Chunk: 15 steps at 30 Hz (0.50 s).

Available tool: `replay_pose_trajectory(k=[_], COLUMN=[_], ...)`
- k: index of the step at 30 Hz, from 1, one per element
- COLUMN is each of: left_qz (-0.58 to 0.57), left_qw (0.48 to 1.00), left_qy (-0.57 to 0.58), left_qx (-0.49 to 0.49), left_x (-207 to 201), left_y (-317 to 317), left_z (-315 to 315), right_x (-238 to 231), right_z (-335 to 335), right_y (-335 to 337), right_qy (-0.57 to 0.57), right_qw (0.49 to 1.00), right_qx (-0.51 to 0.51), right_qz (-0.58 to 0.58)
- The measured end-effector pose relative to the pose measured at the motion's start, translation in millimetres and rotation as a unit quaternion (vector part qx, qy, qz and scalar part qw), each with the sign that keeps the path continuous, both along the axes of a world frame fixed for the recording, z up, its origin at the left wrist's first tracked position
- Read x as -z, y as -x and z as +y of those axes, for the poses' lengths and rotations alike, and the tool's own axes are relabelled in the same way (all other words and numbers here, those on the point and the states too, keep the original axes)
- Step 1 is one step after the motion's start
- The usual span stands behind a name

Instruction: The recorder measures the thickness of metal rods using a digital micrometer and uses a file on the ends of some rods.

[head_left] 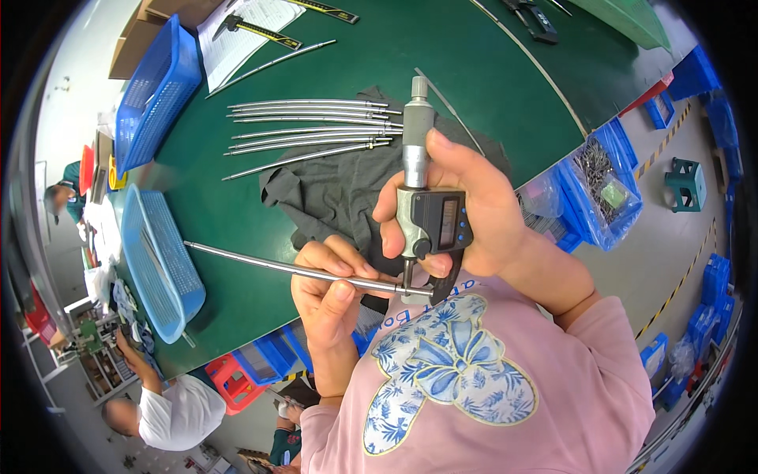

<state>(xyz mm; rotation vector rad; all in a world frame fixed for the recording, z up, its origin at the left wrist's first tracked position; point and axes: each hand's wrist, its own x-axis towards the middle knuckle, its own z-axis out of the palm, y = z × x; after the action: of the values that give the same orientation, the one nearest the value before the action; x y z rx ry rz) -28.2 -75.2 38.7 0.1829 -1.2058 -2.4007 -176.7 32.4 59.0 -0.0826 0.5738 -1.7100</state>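
My left hand (328, 296) pinches a long, thin metal rod (260, 265) that slants across in front of me. The rod's right end lies in the jaws of a digital micrometer (426, 207). Gripped upright in my right hand (485, 205), the micrometer has its thimble at the top and its curved frame at the bottom. Its small display faces up. Beyond my hands, several similar metal rods (316, 134) lie roughly side by side, partly on a dark grey cloth (304, 189). Part of the cloth is hidden behind my hands.
The green table (260, 205) carries a blue basket (162, 95) and a light blue basket (162, 265) at left. Calipers (264, 31) and paper sheets (237, 51) lie at the back. Blue bins of metal parts (604, 186) stand at right. Another person (178, 415) sits at lower left.
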Motion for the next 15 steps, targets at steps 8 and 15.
replay_pose_trajectory(k=[8, 15], left_qz=[0.002, -0.009], left_qw=[1.0, 1.0], left_qy=[0.014, -0.002], left_qx=[0.009, 0.016], left_x=[-1, -9], left_y=[4, 8], left_z=[-2, -15], right_x=[-1, 2], right_z=[-2, -2], right_y=[4, 9], right_qy=[0.001, 0.0], right_qw=[1.0, 1.0], right_qx=[-0.013, 0.012], right_qz=[0.005, -0.004])
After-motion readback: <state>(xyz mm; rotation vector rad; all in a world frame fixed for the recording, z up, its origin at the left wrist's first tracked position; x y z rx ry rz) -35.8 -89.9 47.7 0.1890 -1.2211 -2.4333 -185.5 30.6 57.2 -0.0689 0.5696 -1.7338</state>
